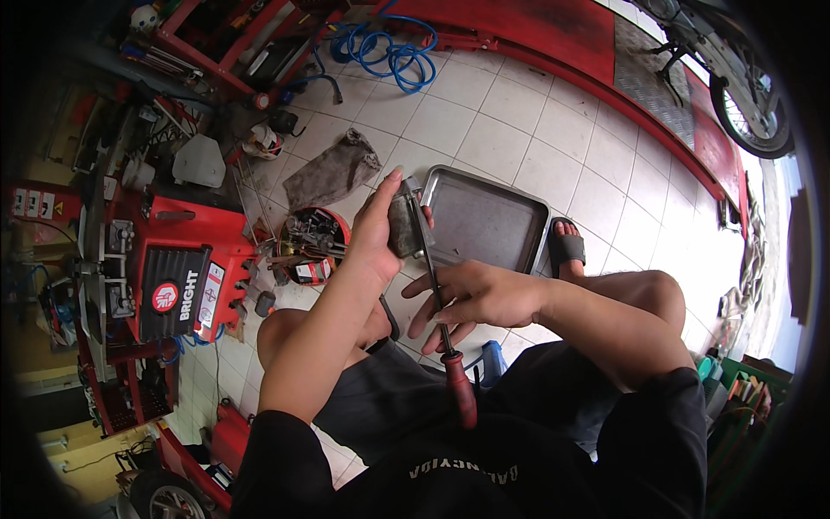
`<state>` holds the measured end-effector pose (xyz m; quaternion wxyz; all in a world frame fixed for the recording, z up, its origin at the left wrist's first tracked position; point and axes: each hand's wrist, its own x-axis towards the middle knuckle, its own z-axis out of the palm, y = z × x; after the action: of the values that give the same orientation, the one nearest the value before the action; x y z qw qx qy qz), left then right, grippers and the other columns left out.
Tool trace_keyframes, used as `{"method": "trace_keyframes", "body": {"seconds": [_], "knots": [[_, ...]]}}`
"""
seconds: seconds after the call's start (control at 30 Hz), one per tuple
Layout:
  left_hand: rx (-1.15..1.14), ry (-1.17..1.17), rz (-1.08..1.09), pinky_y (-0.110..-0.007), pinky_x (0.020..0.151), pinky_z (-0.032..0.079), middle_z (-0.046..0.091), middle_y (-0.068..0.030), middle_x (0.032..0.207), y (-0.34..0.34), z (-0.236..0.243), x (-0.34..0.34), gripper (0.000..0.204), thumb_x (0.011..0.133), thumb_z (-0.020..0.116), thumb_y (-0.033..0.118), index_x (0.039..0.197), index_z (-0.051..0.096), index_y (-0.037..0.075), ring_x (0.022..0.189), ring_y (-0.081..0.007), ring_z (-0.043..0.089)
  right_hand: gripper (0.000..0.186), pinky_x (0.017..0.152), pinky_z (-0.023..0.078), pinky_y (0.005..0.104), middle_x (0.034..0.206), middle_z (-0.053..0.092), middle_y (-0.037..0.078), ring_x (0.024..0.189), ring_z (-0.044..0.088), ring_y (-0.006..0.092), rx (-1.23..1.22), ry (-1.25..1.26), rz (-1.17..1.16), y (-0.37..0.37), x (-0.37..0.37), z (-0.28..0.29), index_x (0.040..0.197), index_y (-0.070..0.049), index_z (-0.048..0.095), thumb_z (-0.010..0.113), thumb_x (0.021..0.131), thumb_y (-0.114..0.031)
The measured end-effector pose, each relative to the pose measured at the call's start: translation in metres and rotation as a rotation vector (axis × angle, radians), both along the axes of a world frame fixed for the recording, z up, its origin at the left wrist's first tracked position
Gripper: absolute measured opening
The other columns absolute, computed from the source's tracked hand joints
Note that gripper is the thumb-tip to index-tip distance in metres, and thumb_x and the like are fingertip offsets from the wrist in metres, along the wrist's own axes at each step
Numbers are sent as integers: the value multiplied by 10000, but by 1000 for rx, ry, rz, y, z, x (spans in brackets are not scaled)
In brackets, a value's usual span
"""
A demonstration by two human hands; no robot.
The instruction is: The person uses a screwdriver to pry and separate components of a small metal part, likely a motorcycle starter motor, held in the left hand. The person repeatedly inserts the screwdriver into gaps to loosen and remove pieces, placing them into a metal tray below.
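I watched from afar through the left lens of a head-worn fisheye pair. It looked steeply down from above, upright and not mirrored. The bare left hand (376, 229) and the bare right hand (493, 294) were near the middle, quite close to me. The black cloth shirt (536, 489) lay along the lower edge. The white square-tiled floor (484, 95) was farther below, and the long red metal platform (536, 43) curved toward the dark round rim.
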<state>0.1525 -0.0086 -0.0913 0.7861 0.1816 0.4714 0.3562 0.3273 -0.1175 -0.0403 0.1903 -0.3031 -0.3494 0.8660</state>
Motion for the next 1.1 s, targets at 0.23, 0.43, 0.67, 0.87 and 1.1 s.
{"method": "trace_keyframes", "body": {"seconds": [0.23,0.43,0.67,0.87,1.1], "knots": [[-49,-38,32,-420,659,609,656,-97,840,4,-7,-5,434,891,791,420,1004,619,37,709,-242,680,438,941,580,371,978,731,136,972,738,275,335,-369,109,8,0,-5,1344,55,502,684,976,-97],[-11,-27,30,-405,669,606,653,-90,830,2,0,-3,446,893,779,450,969,634,35,726,-233,678,411,959,575,375,1041,725,158,1020,733,302,-151,160,-161,-2,-6,-8,1318,63,535,688,973,-100],[-34,-29,39,-411,641,605,663,-91,835,3,-3,-4,426,889,788,433,984,628,50,703,-236,684,377,917,590,383,977,713,138,1015,725,273,134,-229,52,7,-1,-11,1267,56,560,690,988,-163],[-46,-4,43,-394,683,606,648,-69,831,4,1,-7,434,901,763,467,964,633,58,746,-220,676,401,918,588,389,1120,681,173,1019,723,271,-85,178,-198,-5,-12,-24,1336,31,489,634,1024,-175],[-48,-46,52,-385,695,603,642,-62,827,5,8,-9,444,908,751,481,960,635,55,758,-209,669,426,869,606,356,1082,702,200,963,740,260,91,-28,-59,0,-5,-7,1346,64,489,654,1005,-130]]}}
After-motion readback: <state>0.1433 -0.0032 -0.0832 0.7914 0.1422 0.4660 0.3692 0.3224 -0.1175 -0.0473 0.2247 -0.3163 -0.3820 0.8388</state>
